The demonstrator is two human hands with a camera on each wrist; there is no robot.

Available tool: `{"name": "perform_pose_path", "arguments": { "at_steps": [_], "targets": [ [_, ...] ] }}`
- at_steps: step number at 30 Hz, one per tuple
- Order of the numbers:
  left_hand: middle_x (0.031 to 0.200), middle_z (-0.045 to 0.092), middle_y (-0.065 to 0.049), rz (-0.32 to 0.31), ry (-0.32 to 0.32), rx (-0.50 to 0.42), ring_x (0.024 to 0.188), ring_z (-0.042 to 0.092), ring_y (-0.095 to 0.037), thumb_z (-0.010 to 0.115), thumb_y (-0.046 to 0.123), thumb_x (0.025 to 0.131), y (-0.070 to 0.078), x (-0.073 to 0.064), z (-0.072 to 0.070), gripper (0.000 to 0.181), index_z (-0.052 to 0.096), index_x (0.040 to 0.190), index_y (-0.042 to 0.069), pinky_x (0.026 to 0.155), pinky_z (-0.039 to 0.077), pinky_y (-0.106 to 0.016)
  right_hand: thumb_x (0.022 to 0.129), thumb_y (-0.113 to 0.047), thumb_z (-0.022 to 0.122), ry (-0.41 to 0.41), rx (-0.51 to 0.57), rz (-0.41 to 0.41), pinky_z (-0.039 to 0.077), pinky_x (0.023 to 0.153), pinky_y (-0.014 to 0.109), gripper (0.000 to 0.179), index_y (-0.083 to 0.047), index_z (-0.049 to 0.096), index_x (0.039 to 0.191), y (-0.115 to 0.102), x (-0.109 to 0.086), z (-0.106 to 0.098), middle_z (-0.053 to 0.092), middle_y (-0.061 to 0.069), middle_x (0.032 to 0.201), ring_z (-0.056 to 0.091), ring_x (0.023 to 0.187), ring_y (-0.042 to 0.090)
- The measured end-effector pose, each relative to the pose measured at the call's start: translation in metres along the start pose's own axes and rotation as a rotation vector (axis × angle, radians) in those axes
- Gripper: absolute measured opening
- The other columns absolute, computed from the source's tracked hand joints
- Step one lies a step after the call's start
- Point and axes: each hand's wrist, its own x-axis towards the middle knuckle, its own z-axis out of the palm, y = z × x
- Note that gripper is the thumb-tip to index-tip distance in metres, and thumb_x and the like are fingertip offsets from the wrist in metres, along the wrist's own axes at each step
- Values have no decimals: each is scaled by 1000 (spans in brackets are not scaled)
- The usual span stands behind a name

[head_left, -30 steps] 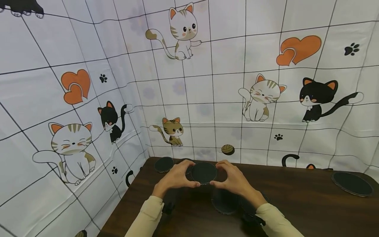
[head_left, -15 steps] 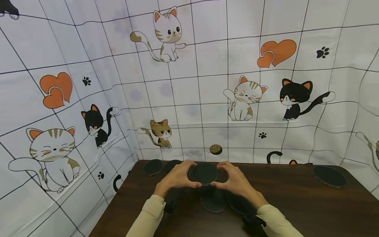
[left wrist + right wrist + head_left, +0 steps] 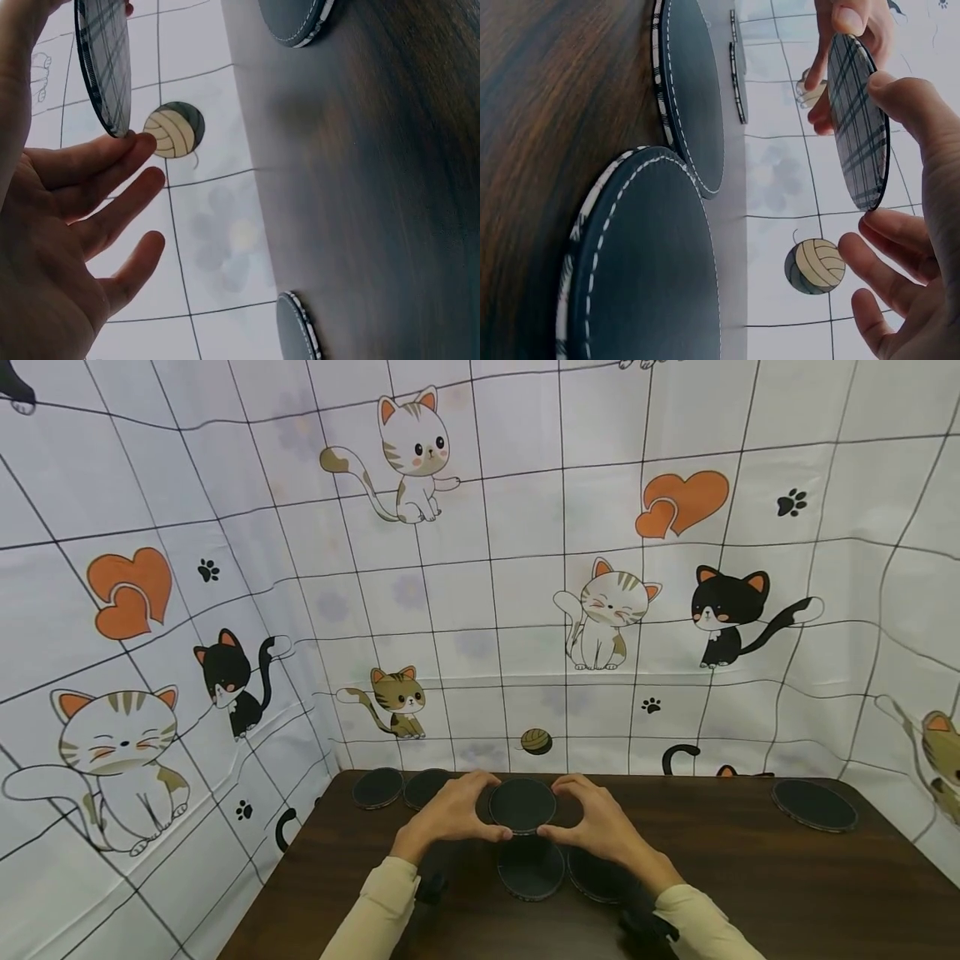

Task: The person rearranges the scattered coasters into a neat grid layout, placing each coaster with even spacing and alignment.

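Note:
A round dark coaster point(image 3: 522, 806) with a plaid underside is held raised above the table between both hands. My left hand point(image 3: 453, 810) pinches its left edge between thumb and fingertips, the other fingers spread in the left wrist view. The right hand point(image 3: 596, 818) grips the opposite edge; its thumb and fingertips meet the rim of the held coaster point(image 3: 859, 124) in the right wrist view. Below the hands lie two more coasters, one dark coaster point(image 3: 531, 870) and beside it another point(image 3: 596, 872), partly behind the right wrist. Their rims show white stitching.
Two coasters lie at the table's back left corner, the outer coaster point(image 3: 378, 787) and the inner coaster point(image 3: 427, 788), partly behind the left hand. Another round dark coaster point(image 3: 814, 804) lies far right. A cat-printed curtain point(image 3: 517, 610) hangs behind the dark wooden table point(image 3: 720, 877).
The head view has turned to the right. Both hands, still holding the coaster, have shifted right relative to the table and the coasters on it.

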Motion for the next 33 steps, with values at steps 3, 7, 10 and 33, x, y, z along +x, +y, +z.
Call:
{"name": "perform_pose_path", "arguments": {
  "at_steps": [3,7,10,33],
  "targets": [
    [124,50,4,10,2,4,110,50,-16,59,76,65,-1,1,0,91,49,131,14,93,38,-44,64,-62,74,5,-3,7,40,85,47,68,-14,63,112,0,-2,1,54,-6,117,52,99,15],
    [123,51,5,19,3,5,110,50,-16,59,77,64,3,2,7,91,49,130,15,93,39,-43,64,-63,73,-5,-5,18,41,84,47,68,-16,62,112,5,-10,0,54,-6,117,52,101,16],
    [124,51,5,15,14,11,113,49,-17,59,79,62,5,4,10,92,51,129,17,94,37,-45,66,-60,74,-7,29,0,43,84,45,68,-14,61,114,9,-15,-3,54,-4,117,54,102,15],
    [126,50,5,97,16,34,117,45,-16,56,80,63,34,33,32,91,52,128,17,100,28,-47,65,-54,78,25,54,3,46,79,39,64,-14,61,112,33,-39,-40,54,-2,115,54,98,9]
  ]
}}
